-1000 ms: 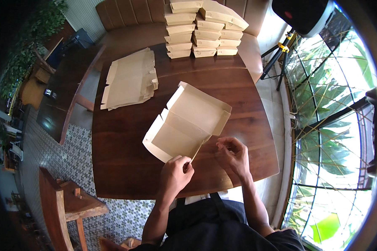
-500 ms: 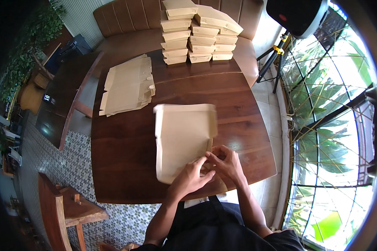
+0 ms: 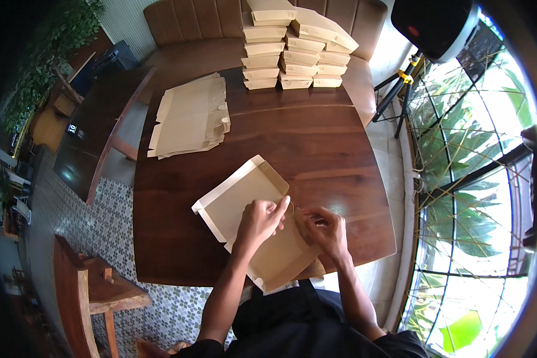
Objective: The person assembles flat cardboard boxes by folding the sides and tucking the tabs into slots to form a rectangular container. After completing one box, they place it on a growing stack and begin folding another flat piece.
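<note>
A kraft cardboard box [image 3: 224,206], unfolded, lies at a slant near the front of the table. Its far half has raised side walls; the near half reaches past the table's front edge toward my body. My left hand [image 3: 261,222] is closed over the box's right side, thumb pointing up along the wall. Just to its right, my right hand [image 3: 325,230] has its fingers pinched at the right edge, near the fold between the halves. What the fingertips grip there is partly hidden by the hands.
A pile of flat cardboard blanks [image 3: 191,116] lies at the table's far left. Folded boxes [image 3: 298,56] stand in tall stacks at the back. Around the dark wooden table [image 3: 334,149] are a brown bench [image 3: 191,56], a wooden chair [image 3: 116,292] and a black tripod [image 3: 394,83].
The box has turned counterclockwise, its far end swinging left and its near half now showing below my hands. My left hand has moved up along its right side. The whole view has shifted slightly.
</note>
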Available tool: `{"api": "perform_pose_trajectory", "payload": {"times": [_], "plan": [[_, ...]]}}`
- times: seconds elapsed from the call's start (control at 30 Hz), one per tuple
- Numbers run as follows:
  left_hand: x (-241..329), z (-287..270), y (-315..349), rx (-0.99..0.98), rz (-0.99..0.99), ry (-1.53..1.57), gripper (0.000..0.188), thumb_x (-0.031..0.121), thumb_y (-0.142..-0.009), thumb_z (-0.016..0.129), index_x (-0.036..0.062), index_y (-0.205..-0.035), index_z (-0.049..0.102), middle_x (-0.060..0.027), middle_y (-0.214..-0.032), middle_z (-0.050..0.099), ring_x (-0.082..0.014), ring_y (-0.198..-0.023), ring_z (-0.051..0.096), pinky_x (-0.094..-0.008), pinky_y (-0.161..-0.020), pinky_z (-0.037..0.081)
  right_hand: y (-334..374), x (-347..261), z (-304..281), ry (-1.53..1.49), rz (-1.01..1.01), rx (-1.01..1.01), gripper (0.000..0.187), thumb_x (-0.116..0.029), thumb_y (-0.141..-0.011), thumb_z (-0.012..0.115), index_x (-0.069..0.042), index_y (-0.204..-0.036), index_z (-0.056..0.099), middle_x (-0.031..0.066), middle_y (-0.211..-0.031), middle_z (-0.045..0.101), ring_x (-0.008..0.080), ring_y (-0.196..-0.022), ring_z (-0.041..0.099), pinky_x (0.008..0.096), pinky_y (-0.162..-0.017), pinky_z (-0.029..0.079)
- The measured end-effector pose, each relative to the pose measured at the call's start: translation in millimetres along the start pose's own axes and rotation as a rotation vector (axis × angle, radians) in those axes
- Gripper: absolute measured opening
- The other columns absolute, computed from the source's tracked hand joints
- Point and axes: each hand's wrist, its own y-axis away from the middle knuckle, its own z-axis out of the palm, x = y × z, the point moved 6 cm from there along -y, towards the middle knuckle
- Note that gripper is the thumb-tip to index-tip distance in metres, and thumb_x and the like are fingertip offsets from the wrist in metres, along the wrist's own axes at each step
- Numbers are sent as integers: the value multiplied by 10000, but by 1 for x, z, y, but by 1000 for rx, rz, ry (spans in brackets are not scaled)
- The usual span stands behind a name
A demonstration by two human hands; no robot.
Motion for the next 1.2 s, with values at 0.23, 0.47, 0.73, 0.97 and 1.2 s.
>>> {"api": "perform_pose_trajectory", "payload": {"times": [0.23,0.47,0.73,0.97,1.2], "plan": [[-4,15,-26,160,192,-172,402,334,-1042,662,-33,-886,715,-217,-790,756,-396,-771,769,-463,-692,600,8,8,5,-80,43,42,237,-152,-972,758,14,-1140,776,80,-1009,799,131,-890,726,302,-821,605],[-17,25,20,3,154,264,197,159,-1051,708,-32,-1016,744,-32,-776,730,-84,-708,707,-259,-564,561,8,27,10,-421,264,85,287,-148,-998,783,15,-1220,705,84,-1044,785,99,-924,715,251,-815,574],[1,37,50,159,282,181,151,80,-1000,746,-69,-989,729,-165,-801,750,-190,-692,748,-335,-629,565,14,25,21,-608,239,73,287,-114,-1006,776,12,-1252,700,78,-1032,797,81,-894,713,241,-773,569],[-4,42,56,242,349,120,135,71,-1007,732,-63,-1027,730,-173,-894,771,-227,-765,784,-344,-668,599,18,28,19,-503,233,79,288,-133,-976,814,18,-1199,712,66,-991,795,79,-862,710,245,-776,571],[-21,41,47,224,177,448,259,185,-1052,726,-74,-1048,729,-107,-857,777,-166,-779,775,-292,-698,596,17,21,21,-378,219,93,260,-110,-968,818,-7,-1178,705,43,-1014,777,50,-823,669,219,-671,535]]}}
